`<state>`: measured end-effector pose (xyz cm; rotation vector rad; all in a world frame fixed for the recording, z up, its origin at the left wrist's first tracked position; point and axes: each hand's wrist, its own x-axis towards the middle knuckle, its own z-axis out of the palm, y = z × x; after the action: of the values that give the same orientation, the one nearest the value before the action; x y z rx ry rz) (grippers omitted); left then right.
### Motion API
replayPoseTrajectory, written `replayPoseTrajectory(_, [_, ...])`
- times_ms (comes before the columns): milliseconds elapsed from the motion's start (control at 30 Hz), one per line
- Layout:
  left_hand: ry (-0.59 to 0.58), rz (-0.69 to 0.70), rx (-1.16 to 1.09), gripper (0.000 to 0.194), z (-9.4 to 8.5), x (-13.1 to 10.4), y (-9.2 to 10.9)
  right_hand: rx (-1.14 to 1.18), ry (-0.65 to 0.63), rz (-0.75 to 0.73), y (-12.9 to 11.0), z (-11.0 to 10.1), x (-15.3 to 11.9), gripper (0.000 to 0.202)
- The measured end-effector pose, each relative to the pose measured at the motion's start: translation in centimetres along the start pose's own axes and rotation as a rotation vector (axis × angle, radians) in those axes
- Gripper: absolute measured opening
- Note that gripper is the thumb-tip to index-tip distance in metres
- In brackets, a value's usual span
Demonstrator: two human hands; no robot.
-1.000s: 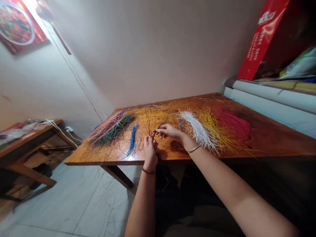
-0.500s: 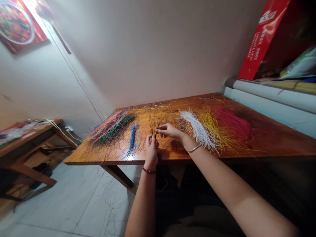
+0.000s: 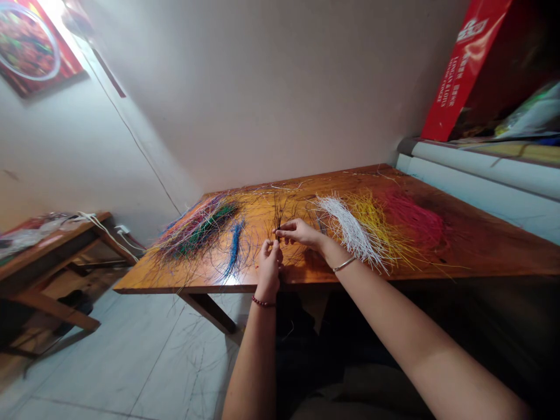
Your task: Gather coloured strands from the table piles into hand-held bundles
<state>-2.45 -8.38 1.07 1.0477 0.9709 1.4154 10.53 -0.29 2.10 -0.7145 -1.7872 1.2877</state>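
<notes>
My right hand (image 3: 300,232) pinches a small bunch of thin dark wires (image 3: 278,213) between thumb and fingertips, and the wires stand nearly upright above the fingers. Just below and to the left, my left hand (image 3: 268,261) is closed, its fingertips at the lower part of the same bunch; the wires' lower ends are hidden by the fingers. More loose dark strands lie spread over the table around both hands. To the left lies a small blue wire bundle (image 3: 235,248), and to the right of my right hand is a white wire bundle (image 3: 350,230).
On the wooden table (image 3: 481,251), yellow wires (image 3: 376,216) and pink wires (image 3: 417,219) lie at right, a mixed-colour pile with green wires (image 3: 203,227) at left. A red box (image 3: 464,70) stands on the right. A second table (image 3: 56,248) is at far left.
The dark wires, fanned out before, now stand closer together in a narrower upright bunch. Both hands have stayed almost in the same place.
</notes>
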Motion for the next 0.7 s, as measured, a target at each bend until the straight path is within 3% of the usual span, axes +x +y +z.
replayPoseTrajectory(433, [-0.061, 0.003, 0.072, 0.032, -0.41, 0.35, -0.41, 0.025, -0.006, 0.022, -0.57, 0.08, -0.36, 0.047])
replayPoseTrajectory(700, [-0.087, 0.012, 0.107, 0.033, -0.14, 0.09, -0.20, 0.200, 0.054, 0.045, -0.19, 0.20, -0.19, 0.042])
